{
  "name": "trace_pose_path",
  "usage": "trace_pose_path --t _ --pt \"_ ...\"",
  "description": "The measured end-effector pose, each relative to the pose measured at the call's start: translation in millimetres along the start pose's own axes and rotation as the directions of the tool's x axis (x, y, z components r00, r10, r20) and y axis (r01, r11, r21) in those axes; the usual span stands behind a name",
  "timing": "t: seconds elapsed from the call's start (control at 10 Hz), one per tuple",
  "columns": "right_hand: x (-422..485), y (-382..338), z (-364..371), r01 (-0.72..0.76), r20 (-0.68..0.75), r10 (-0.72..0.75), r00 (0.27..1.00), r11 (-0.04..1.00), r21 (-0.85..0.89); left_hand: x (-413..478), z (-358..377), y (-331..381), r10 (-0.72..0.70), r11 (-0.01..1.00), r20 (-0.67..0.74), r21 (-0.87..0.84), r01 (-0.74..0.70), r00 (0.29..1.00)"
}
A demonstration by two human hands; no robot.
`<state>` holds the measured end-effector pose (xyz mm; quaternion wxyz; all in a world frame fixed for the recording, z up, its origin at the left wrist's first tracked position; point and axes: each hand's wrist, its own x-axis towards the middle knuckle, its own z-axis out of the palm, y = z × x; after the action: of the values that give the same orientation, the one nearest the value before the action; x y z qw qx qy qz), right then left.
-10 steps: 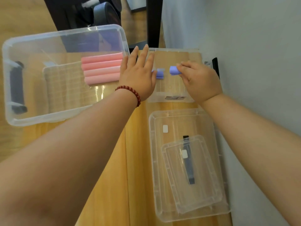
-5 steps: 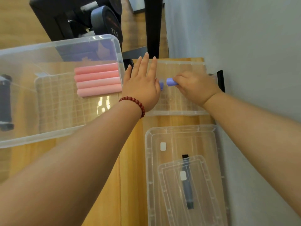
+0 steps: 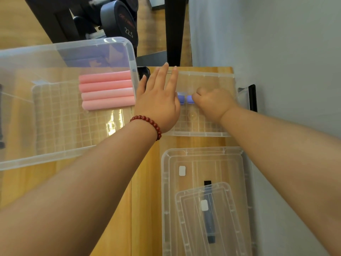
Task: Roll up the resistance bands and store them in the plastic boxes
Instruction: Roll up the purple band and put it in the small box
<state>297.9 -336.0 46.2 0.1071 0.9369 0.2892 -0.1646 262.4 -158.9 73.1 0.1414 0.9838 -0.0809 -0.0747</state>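
Four pink rolls (image 3: 107, 92) and two purple rolls (image 3: 181, 98) show.

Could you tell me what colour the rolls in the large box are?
Pink rolls, head view.

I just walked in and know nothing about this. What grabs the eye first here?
Two bare hands meet over the small clear plastic box at the far end of the wooden table: the right hand holds a small purple rolled band, while the left hand is spread flat left of it, fingers straight. Further left, four pink rolled bands lie side by side in the large clear plastic box.
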Motion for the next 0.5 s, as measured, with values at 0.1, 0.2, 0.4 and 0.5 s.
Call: trace_pose_path --t 0.1,0.2,0.4,0.5 --pt "3.9 -0.5 1.6 -0.022 0.05 0.021 0.999 0.999 0.025 0.5 0.5 -0.5 0.001 1.0 0.004 0.003 -0.001 1.0" --pt "4.6 -4.8 1.0 0.041 0.031 -0.043 0.999 0.998 0.054 1.3 1.9 -0.6 -0.004 1.0 0.003 0.015 0.004 1.0" --pt "4.1 -2.0 -0.7 0.018 0.078 -0.024 0.997 0.997 0.074 1.8 2.7 -0.4 -0.002 1.0 -0.004 0.013 0.002 1.0" --pt "3.3 -4.5 -2.8 0.012 0.083 -0.018 0.996 0.997 0.08 1.4 2.3 0.0 -0.002 1.0 0.001 0.016 0.002 1.0"
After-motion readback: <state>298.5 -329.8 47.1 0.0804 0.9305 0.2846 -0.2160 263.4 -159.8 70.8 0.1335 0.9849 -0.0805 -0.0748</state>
